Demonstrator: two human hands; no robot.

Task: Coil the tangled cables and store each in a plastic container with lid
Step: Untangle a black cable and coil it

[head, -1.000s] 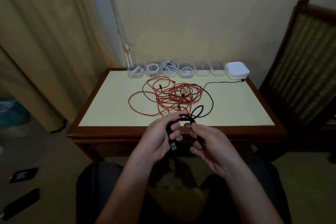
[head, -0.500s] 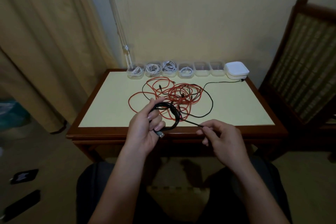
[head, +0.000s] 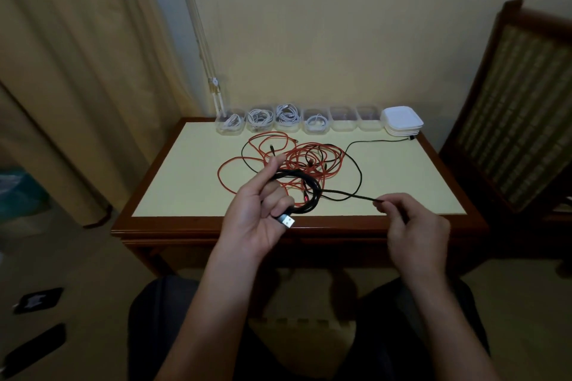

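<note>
My left hand [head: 255, 216] holds a small coil of black cable [head: 305, 192] above the table's front edge, its silver USB plug [head: 286, 221] sticking out below the fingers. My right hand [head: 411, 226] pinches the same cable's loose strand [head: 349, 194], stretched out to the right of the coil. A tangle of orange cables [head: 297, 161] mixed with black cable lies on the table [head: 185, 182] behind the coil. Several clear containers [head: 315, 120] line the back edge; the left ones hold white coiled cables, the right two [head: 356, 117] look empty. A stack of white lids [head: 401, 120] sits at the row's right end.
A wooden chair [head: 520, 102] stands right of the table. A curtain [head: 77, 71] hangs at the left. Dark flat objects [head: 38, 300] lie on the floor at lower left. My knees are below the table's front edge.
My hands have moved apart. The left hand lifted the black coil up over the table edge. The right hand slid out to the right along the strand, drawing it taut.
</note>
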